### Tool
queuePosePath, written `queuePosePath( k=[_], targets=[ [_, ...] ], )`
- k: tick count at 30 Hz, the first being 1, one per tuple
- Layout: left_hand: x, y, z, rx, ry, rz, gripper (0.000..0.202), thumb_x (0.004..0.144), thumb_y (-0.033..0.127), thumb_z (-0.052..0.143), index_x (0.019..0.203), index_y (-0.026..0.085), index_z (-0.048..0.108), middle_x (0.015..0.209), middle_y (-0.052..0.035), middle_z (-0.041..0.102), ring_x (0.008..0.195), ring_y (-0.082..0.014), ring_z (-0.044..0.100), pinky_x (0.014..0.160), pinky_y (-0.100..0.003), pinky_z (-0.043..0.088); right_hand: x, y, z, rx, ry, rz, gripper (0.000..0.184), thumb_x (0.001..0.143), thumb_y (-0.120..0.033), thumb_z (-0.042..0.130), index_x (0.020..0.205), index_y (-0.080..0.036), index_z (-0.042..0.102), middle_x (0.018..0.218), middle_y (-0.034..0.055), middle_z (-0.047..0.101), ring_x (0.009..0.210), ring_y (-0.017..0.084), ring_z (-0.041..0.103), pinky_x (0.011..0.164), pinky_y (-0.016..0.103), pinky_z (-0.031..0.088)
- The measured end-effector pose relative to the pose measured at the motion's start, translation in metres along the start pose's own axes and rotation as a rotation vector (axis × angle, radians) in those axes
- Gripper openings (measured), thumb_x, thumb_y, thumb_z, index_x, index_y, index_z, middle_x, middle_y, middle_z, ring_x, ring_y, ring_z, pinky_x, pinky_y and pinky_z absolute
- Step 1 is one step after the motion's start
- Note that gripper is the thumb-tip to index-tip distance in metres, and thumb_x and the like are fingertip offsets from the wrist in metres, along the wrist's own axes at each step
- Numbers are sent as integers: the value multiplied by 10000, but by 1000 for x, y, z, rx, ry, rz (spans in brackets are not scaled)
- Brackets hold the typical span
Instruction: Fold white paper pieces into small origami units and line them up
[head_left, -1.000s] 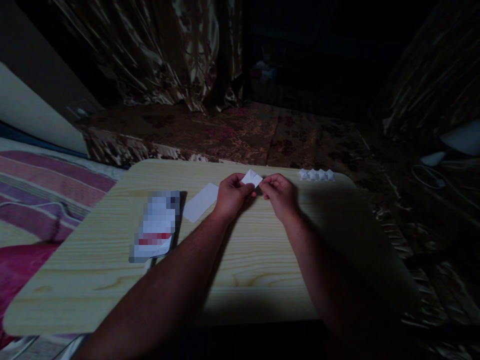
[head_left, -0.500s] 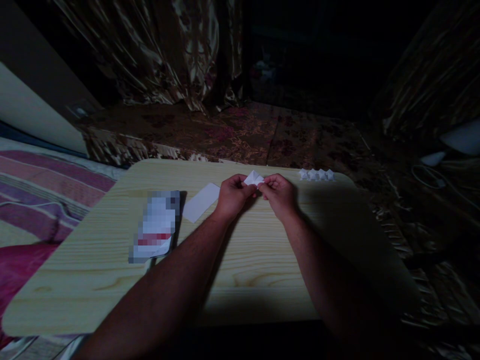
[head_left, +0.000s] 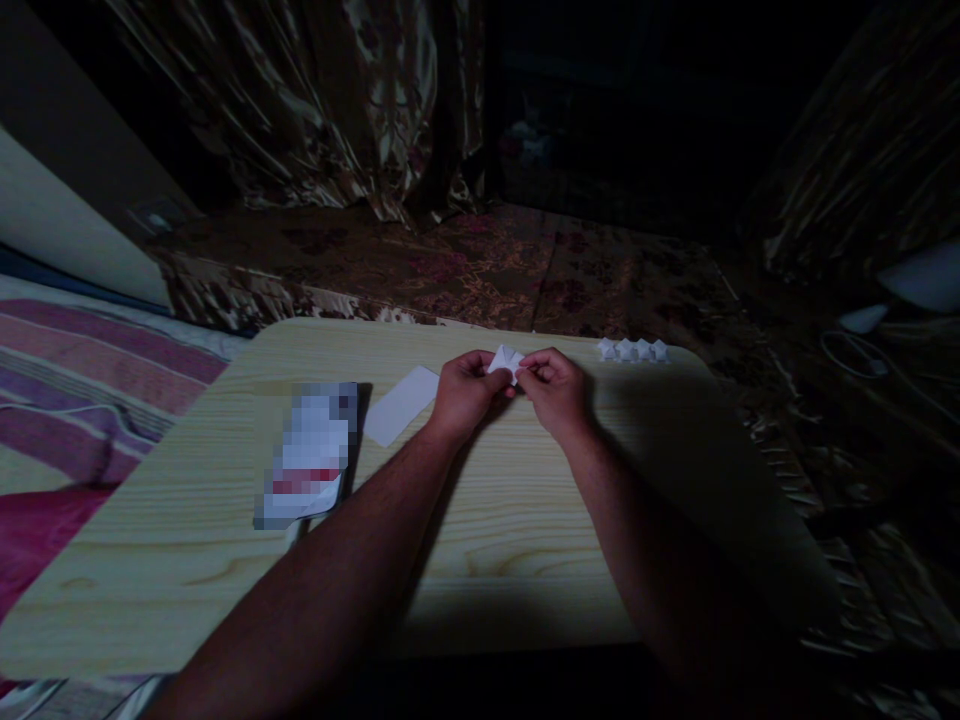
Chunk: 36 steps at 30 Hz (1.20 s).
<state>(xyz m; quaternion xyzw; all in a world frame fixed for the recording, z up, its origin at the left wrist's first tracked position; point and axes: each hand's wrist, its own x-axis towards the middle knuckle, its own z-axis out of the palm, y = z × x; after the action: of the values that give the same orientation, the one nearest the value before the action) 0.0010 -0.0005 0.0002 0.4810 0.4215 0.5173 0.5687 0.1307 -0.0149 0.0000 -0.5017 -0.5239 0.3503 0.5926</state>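
A small folded piece of white paper (head_left: 507, 359) is held between both hands above the far middle of the wooden table. My left hand (head_left: 466, 388) pinches its left side, thumb lying across the front. On the right edge, the thumb and fingertips of my right hand (head_left: 556, 388) close on the paper. Crease lines meet near its middle; its lower part is hidden by the thumbs. Beside my left hand, a flat white sheet of paper (head_left: 403, 405) lies at a slant on the table.
Several small folded white paper pieces (head_left: 633, 350) stand in a row near the table's (head_left: 525, 540) far right corner. A blurred-out phone-like object (head_left: 311, 450) lies at left. A striped bed cover (head_left: 90, 370) borders the left side, patterned curtains (head_left: 390, 100) hang behind.
The folded paper has turned slightly in my fingers, and my right fingertips have shifted a little along its right edge. The other things stay put apart from a slight view shift.
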Motion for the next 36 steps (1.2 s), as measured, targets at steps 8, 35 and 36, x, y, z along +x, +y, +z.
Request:
queuePosePath(
  k=[8,35,36],
  targets=[
    [2,-1,-1,-101,-1,11,230,638,233,721,821,122,636,631,-41,672,524,-126,604,513,-224,459,2,7,-2,-7,-40,-145,51,721,-191,610,753,-201,650,924,23,568,741,123,591,600,240,500],
    [0,5,1,-168,41,57,462,622,211,706,1042,199,514,628,35,625,480,-121,585,473,-232,472,-3,0,2,21,-38,-45,159,725,-293,667,835,-207,591,788,12,645,660,142,634,596,270,518],
    [-1,6,1,-161,42,59,484,623,208,700,1068,207,510,631,39,622,482,-119,583,480,-237,477,-3,2,2,34,-47,-1,180,729,-321,669,829,-205,574,734,2,645,631,143,636,574,263,510]
  ],
)
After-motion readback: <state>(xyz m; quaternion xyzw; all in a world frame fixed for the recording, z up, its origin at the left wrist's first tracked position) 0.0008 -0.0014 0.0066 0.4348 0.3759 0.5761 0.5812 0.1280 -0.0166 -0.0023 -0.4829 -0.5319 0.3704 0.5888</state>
